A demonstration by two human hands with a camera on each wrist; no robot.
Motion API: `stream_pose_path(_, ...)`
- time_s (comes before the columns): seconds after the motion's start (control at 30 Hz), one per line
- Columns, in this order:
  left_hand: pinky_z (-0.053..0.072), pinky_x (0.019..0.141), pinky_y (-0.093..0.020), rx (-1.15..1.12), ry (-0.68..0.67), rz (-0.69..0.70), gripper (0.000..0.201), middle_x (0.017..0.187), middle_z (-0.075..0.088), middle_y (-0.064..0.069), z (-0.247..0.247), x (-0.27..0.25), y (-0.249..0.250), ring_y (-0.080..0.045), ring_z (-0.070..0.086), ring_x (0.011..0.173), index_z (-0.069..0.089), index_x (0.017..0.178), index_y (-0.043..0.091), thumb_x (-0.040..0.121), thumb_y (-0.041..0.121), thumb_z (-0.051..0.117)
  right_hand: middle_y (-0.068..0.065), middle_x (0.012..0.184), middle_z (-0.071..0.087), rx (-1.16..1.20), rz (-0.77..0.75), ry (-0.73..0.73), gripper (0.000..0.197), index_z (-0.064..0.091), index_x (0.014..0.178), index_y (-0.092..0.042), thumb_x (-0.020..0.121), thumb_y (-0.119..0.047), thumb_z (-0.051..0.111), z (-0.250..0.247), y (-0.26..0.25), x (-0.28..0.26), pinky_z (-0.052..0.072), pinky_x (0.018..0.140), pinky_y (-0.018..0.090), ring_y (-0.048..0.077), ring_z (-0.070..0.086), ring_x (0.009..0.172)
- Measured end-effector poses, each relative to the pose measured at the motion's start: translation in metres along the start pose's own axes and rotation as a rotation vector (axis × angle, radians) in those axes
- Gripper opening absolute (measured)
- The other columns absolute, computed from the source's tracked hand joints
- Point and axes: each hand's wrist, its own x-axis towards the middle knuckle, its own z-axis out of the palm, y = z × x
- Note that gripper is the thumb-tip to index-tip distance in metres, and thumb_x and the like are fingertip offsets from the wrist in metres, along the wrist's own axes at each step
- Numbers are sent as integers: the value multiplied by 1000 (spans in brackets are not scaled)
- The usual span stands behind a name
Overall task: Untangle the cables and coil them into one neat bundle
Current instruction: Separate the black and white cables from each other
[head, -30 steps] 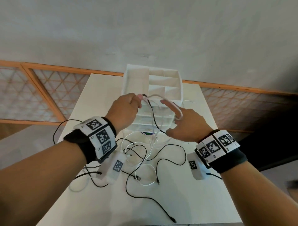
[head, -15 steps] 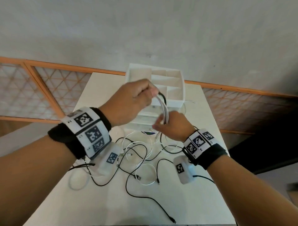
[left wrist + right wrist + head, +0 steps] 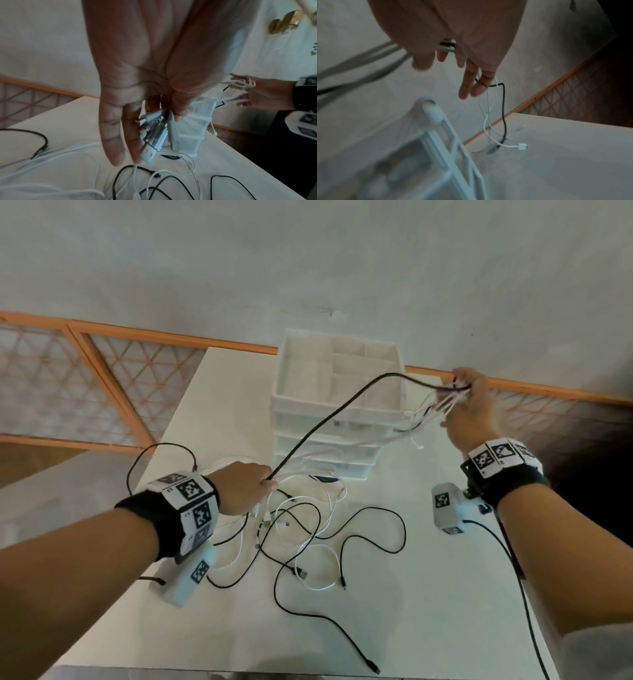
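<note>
The right hand (image 3: 471, 405) is raised over the bench's (image 3: 428, 594) far right corner, fingers curled round a bunch of white and black cable ends. A black cable (image 3: 329, 419) runs taut from it, across the front of the white drawer organizer (image 3: 337, 405) at the far edge, down to the left hand (image 3: 245, 487), which pinches it beside several plugs. Loose cables (image 3: 308, 535) lie tangled mid-bench.
</note>
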Motion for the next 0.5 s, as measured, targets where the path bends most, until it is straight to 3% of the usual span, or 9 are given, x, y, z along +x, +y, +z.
stream_pose_path(0.07, 59, 64, -40, -162, 30, -45, 31, 92, 67, -9, 6, 1, -4, -28, 70, 75, 49, 82, 15, 104, 33, 38, 11, 149, 46, -235, 85, -222, 81, 26, 140, -55, 87, -8, 64, 1, 24, -11, 57, 82, 49, 22, 61, 98)
stream_pose_path(0.13, 63, 65, -45, -285, 74, -44, 27, 95, 68, -14, 5, -1, -2, -35, 73, 74, 51, 86, 13, 103, 29, 38, 12, 141, 55, -417, 184, -321, 92, 14, 149, -50, 84, -5, 61, 1, 33, -31, 57, 85, 49, 26, 62, 102)
stream_pose_path(0.2, 62, 67, -45, -312, 117, 0, 25, 90, 66, -18, 3, -2, 1, -35, 70, 70, 50, 90, 11, 103, 27, 38, 6, 101, 70, -486, 241, -239, 82, 24, 153, -35, 83, -11, 58, 6, 20, -52, 54, 86, 40, 26, 65, 96)
stream_pose_path(0.23, 59, 65, -43, -311, 119, 24, 25, 84, 65, -18, 3, -1, 4, -32, 66, 66, 49, 90, 10, 103, 28, 38, 2, 82, 69, -496, 216, -205, 75, 33, 150, -32, 82, -16, 61, 12, 5, -66, 53, 84, 37, 24, 65, 87)
stream_pose_path(0.3, 54, 59, -39, -284, 96, 74, 26, 72, 58, -13, 4, -1, 12, -27, 61, 61, 45, 87, 13, 104, 32, 39, 0, 63, 65, -420, 52, -229, 66, 47, 140, -35, 79, -31, 70, 26, -34, -100, 54, 78, 35, 18, 64, 72)
stream_pose_path(0.37, 51, 55, -33, -269, 69, 137, 27, 67, 52, -6, 5, -2, 22, -23, 58, 55, 43, 81, 21, 104, 33, 40, -4, 56, 61, -329, -79, -423, 65, 50, 134, -41, 75, -50, 77, 46, -61, -131, 54, 72, 31, 10, 60, 61)
stream_pose_path(0.43, 47, 57, -19, -175, 86, 250, 30, 66, 49, 3, 7, -4, 30, -13, 54, 53, 40, 75, 29, 105, 31, 39, -11, 59, 60, -383, -95, -689, 52, 59, 117, -40, 72, -63, 74, 70, -66, -154, 52, 72, 30, 7, 58, 62)
stream_pose_path(0.5, 35, 58, -14, -65, 114, 318, 28, 68, 47, 6, 7, -11, 31, -10, 47, 62, 38, 78, 28, 105, 31, 39, -11, 74, 64, -500, -57, -801, 27, 65, 91, -32, 80, -55, 70, 87, -54, -165, 52, 76, 31, 11, 61, 72)
